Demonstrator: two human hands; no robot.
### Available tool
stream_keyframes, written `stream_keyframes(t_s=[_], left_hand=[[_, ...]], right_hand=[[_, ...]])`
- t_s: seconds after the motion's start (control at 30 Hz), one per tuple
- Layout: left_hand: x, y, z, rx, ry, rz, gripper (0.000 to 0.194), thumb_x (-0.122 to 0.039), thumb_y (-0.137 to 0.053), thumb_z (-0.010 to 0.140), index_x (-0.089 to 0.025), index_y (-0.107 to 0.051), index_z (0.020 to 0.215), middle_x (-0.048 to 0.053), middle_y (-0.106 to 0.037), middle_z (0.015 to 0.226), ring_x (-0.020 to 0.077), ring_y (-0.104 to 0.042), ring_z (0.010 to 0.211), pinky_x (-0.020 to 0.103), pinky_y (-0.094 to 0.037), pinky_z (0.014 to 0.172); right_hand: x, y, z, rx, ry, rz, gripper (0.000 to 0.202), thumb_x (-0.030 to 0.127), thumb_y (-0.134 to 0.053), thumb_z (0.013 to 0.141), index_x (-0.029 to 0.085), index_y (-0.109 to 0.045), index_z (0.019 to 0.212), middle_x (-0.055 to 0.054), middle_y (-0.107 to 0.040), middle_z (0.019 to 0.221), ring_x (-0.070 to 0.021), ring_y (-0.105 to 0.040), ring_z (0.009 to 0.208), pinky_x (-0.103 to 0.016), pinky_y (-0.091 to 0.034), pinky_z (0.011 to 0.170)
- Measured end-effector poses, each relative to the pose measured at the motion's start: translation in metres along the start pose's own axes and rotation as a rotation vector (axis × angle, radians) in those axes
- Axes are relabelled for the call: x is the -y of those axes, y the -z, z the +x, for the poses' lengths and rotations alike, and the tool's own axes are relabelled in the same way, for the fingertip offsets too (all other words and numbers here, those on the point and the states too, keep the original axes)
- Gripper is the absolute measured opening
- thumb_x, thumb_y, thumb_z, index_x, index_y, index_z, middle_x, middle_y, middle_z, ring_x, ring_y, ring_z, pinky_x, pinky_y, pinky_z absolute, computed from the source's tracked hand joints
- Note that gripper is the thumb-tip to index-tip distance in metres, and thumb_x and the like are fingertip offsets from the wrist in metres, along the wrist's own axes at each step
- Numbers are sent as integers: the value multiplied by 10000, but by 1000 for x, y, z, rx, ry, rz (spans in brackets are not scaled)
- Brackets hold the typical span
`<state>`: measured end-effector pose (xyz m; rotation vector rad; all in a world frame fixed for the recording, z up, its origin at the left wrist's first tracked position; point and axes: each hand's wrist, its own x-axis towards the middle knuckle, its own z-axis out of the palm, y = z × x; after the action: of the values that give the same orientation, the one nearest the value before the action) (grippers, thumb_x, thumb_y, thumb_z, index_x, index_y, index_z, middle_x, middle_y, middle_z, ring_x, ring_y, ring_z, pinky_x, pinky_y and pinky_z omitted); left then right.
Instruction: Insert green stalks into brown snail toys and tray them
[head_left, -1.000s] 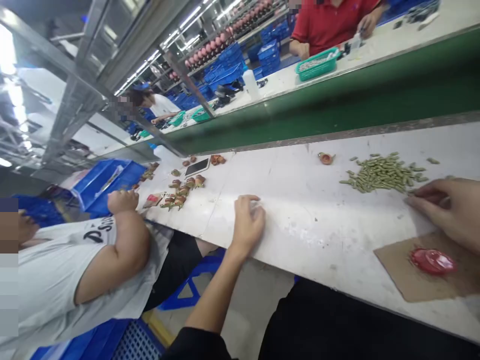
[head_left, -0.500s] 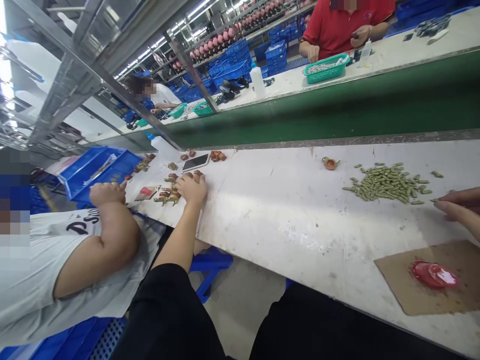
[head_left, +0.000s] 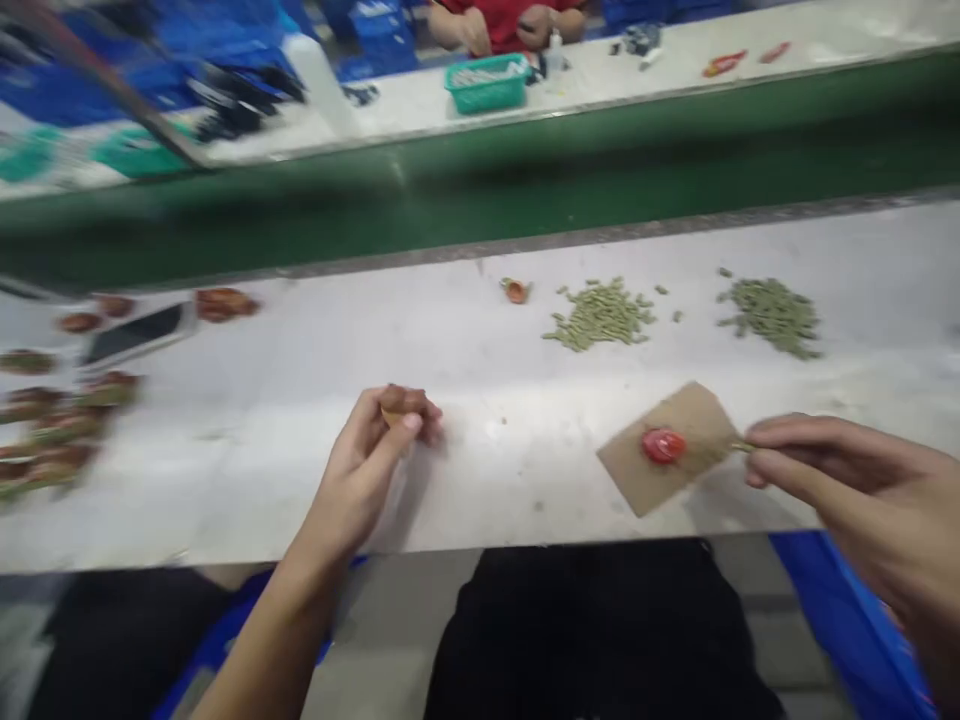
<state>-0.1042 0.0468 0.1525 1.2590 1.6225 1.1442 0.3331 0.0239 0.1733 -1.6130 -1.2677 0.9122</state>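
My left hand (head_left: pixel 371 450) is above the middle of the table, thumb and fingers closed around a small brown rounded piece (head_left: pixel 403 400), partly hidden by the fingers. My right hand (head_left: pixel 840 470) pinches a small green stick-like piece (head_left: pixel 742 446) between thumb and fingertips, at the right edge of a brown cardboard square (head_left: pixel 690 410). On that cardboard lies a glossy red blob (head_left: pixel 663 445). Behind it are two heaps of small green pieces, a nearer-middle heap (head_left: pixel 604 315) and a right heap (head_left: pixel 776 315). A little brown cup-shaped piece with green sides (head_left: pixel 515 291) stands left of them.
At the left lie several blurred brown-and-green pieces (head_left: pixel 67 425), a phone (head_left: pixel 139 332) and more brown pieces (head_left: pixel 225 304). A green divider (head_left: pixel 480 185) runs behind the table. Beyond it are a teal basket (head_left: pixel 487 88), a white bottle (head_left: pixel 315 75) and a person in red (head_left: pixel 510 25).
My view has swung to the right. My left hand has left the group of brown-and-green pieces with a brown piece in it. My right hand has come to the cardboard's edge.
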Motion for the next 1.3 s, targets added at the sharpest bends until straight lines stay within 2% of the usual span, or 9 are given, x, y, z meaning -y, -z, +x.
stream_keyframes(t_s=[0.1, 0.17, 0.3, 0.43, 0.67, 0.83, 0.97, 1.2, 1.3], left_hand=[[-20, -59, -52, 336, 74, -200, 257, -516, -736, 1139, -321, -731, 1307, 20, -704, 1033, 182, -659, 839, 301, -571, 741], [-38, -92, -72, 468, 111, -232, 260, -490, -751, 1133, -342, -743, 1347, 1, -684, 965, 176, -653, 839, 288, -562, 772], [-67, -144, -83, 569, 75, -272, 189, -273, -846, 984, -277, -725, 1129, -34, -633, 882, 130, -569, 709, 255, -492, 673], [-74, -172, -81, 596, 97, -356, 117, -265, -799, 996, -255, -699, 1055, -85, -494, 695, 111, -436, 595, 233, -381, 568], [-70, -186, -82, 561, 70, -390, 95, -143, -752, 887, -212, -691, 867, -76, -555, 668, 77, -433, 579, 185, -388, 544], [-78, -180, -81, 476, -55, -337, 82, -136, -767, 881, -213, -758, 854, -68, -686, 701, 64, -571, 596, 144, -495, 584], [-81, -175, -80, 443, -67, -276, 109, -125, -776, 857, -224, -779, 812, -77, -690, 661, 59, -587, 568, 121, -499, 553], [-79, -175, -80, 472, -11, -355, 152, -95, -793, 876, -235, -770, 821, -63, -785, 702, 94, -714, 601, 160, -552, 572], [-76, -172, -83, 505, 39, -376, 133, -151, -821, 952, -250, -736, 930, -67, -731, 716, 107, -693, 625, 199, -566, 610]], right_hand=[[18, -11, -8, 140, -10, 148, 132, 433, -1026, 922, 325, -965, 967, -47, -857, 828, -192, -829, 707, -218, -705, 673], [25, -17, -14, 158, 2, 182, 25, 341, -987, 973, 341, -965, 984, -17, -851, 822, -151, -829, 711, -161, -686, 681], [34, -21, -31, 174, 82, 186, 97, 239, -937, 1011, 335, -949, 1014, 3, -872, 971, -118, -849, 811, -130, -685, 764], [35, -20, -43, 218, 160, 139, 140, 198, -859, 1074, 321, -925, 1071, -4, -857, 1051, -132, -839, 981, -154, -675, 846], [26, -17, -50, 235, 187, 104, 169, 159, -840, 1093, 313, -906, 1113, 8, -850, 1088, -130, -816, 1002, -190, -666, 869], [25, -16, -51, 261, 169, 170, 173, 162, -853, 1092, 320, -913, 1133, 15, -847, 1093, -126, -811, 1013, -191, -665, 886], [27, -17, -52, 273, 156, 187, 204, 131, -852, 1069, 316, -931, 1105, 9, -852, 1069, -124, -816, 1001, -182, -665, 893], [26, -25, -49, 311, -193, 454, 73, 278, -996, 977, 318, -969, 1032, -9, -896, 926, -135, -861, 792, -152, -684, 734], [24, -25, -45, 332, -211, 444, 20, 301, -981, 998, 303, -966, 1011, -11, -886, 879, -142, -855, 763, -172, -686, 727]])
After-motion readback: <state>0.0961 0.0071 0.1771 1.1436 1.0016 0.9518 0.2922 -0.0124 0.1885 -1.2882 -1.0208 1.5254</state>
